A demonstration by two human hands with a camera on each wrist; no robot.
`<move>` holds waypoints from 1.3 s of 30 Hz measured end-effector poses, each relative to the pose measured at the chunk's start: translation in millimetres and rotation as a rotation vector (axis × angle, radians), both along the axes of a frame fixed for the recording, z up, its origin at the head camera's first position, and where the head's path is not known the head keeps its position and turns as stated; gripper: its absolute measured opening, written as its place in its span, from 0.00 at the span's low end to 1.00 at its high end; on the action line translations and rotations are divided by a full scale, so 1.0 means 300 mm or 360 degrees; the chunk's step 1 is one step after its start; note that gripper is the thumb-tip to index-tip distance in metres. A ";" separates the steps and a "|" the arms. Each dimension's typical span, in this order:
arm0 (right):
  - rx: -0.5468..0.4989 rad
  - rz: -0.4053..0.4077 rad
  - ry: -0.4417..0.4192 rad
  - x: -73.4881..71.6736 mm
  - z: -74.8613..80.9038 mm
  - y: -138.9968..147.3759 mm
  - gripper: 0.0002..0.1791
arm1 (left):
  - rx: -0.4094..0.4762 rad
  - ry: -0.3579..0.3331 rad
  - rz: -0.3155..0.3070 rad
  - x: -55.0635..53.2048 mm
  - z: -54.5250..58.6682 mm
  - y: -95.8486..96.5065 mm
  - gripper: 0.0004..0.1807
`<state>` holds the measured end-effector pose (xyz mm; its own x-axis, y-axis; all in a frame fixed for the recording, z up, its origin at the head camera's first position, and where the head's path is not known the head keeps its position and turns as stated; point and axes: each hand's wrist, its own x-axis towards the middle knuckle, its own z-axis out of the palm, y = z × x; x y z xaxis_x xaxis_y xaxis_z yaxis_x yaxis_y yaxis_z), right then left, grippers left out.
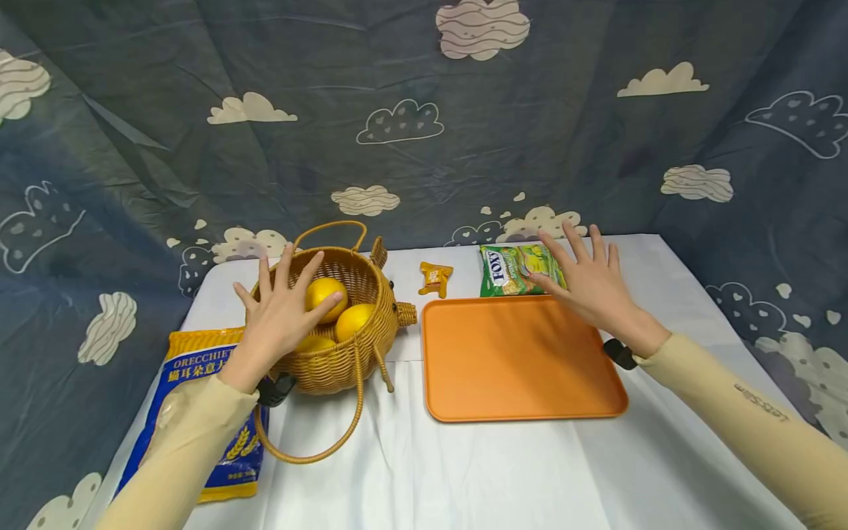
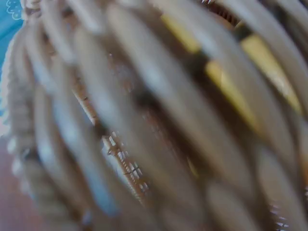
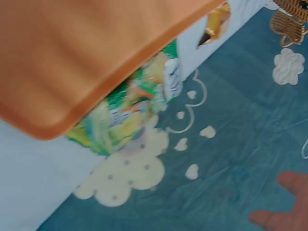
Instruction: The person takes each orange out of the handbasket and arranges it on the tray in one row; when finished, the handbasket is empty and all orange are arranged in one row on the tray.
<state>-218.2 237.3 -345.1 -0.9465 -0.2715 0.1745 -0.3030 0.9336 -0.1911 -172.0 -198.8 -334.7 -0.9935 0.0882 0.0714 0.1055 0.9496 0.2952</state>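
Note:
My left hand, fingers spread, hovers over the near left side of a wicker basket with an animal snout. Inside the basket lie several yellow lemons. From the left wrist view the basket's weave fills the picture at very close range, with yellow showing through the gaps. Above the far right part of an orange tray my right hand is held with its fingers apart, holding nothing. Just behind the tray is a green FOXY candy bag, partly covered by that hand's fingertips in the head view.
A small orange-wrapped packet lies between basket and tray. On the left a blue and yellow orecchiette pasta bag lies partly under my left forearm. The basket's handle loops onto the white cloth. A cloud-patterned curtain stands behind.

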 end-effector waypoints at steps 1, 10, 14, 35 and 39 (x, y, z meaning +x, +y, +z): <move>-0.0019 0.0040 -0.0003 -0.006 0.007 -0.014 0.42 | 0.0019 -0.0007 -0.0008 0.005 0.006 -0.008 0.44; -0.0334 0.0576 -0.0072 -0.066 0.084 -0.246 0.40 | 0.0414 -0.0049 -0.0147 0.036 0.039 -0.169 0.39; -0.0600 0.0859 -0.0243 -0.098 0.120 -0.390 0.36 | 0.0599 -0.0126 -0.0240 0.030 0.009 -0.260 0.37; -0.0916 0.1056 -0.1647 -0.256 0.137 -0.940 0.27 | 0.1436 -0.0323 -0.0233 0.022 -0.196 -0.323 0.32; -0.0924 0.0913 -0.1775 -0.265 0.118 -0.972 0.26 | 0.1421 -0.0294 -0.0214 0.027 -0.198 -0.323 0.32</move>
<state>-297.6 -54.2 -309.7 -0.4404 -0.8167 -0.3730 -0.0454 0.4352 -0.8992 -164.1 -295.9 -394.0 -0.9813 0.1924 0.0100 0.0770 0.3444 0.9356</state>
